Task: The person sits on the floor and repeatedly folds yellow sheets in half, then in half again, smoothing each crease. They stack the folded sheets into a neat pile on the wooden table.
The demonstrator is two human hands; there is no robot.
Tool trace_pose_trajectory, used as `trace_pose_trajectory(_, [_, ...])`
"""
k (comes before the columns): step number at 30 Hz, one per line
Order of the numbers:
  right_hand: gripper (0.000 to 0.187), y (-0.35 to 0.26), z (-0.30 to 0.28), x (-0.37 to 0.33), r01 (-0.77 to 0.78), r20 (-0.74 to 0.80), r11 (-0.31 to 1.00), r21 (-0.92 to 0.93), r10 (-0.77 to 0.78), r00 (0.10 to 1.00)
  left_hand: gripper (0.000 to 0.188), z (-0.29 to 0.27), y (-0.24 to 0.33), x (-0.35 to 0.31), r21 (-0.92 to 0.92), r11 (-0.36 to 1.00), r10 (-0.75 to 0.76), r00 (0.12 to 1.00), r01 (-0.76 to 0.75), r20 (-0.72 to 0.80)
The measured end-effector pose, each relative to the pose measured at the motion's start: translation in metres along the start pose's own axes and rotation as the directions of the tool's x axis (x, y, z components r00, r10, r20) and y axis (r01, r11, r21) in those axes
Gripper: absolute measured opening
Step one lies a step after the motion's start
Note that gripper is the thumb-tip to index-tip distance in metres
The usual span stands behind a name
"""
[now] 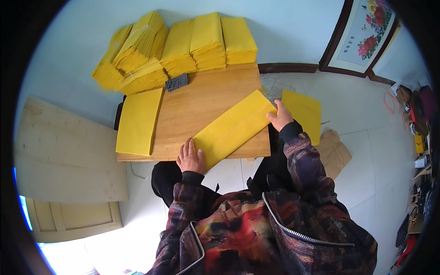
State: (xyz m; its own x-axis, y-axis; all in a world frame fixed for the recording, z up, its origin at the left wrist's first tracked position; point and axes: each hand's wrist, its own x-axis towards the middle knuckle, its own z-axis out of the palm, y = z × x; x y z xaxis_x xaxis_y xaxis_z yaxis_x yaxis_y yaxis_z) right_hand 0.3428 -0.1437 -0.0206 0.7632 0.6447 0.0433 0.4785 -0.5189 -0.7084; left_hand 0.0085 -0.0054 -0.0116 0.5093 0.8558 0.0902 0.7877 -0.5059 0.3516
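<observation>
A long strip of folded yellow paper [233,130] lies slantwise across the front of the wooden table, its lower left end reaching past the front edge. A faint pale line runs along its length. My left hand [190,158] rests at the left end of the paper, fingers stretched out and together, thumb on its surface. My right hand [280,117] grips the far right end between thumb and fingers; the underside of that grip is hidden.
Tall stacks of yellow paper [206,39] line the back of the wooden table [183,112]. Nearby lies a dark grey textured block [177,82]. A flat yellow pile [140,121] is at the table's left, another yellow sheet [302,114] beyond its right edge. Brown paper [333,153] lies on the floor.
</observation>
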Motion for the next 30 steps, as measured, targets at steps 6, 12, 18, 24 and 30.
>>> trace_pose_trajectory(6, [0.056,0.032,0.020,0.054,-0.093,0.097,0.925,0.369,0.062,0.993,0.041,-0.013,-0.016,-0.035,-0.311,0.947,0.073,0.996,-0.085,-0.050])
trace_pose_trajectory(12, [0.048,0.024,0.033,0.077,-0.209,0.162,0.744,0.634,0.136,0.977,0.025,0.005,-0.015,-0.044,-0.833,0.528,-0.063,0.986,0.165,0.155])
trace_pose_trajectory(18, [0.046,0.017,0.018,0.064,-0.368,0.303,0.642,0.673,0.215,0.928,0.026,0.011,-0.019,-0.042,-0.859,0.174,-0.070,0.876,0.481,0.476])
trace_pose_trajectory(24, [0.041,0.021,0.018,0.080,-0.312,0.287,0.721,0.619,0.162,0.944,0.037,0.019,-0.010,-0.064,-0.701,-0.219,0.114,0.732,0.678,0.672])
trace_pose_trajectory(30, [0.034,0.025,0.027,0.079,-0.297,0.319,0.690,0.660,0.100,0.942,0.044,0.028,0.009,-0.067,-0.802,-0.130,0.054,0.812,0.583,0.581])
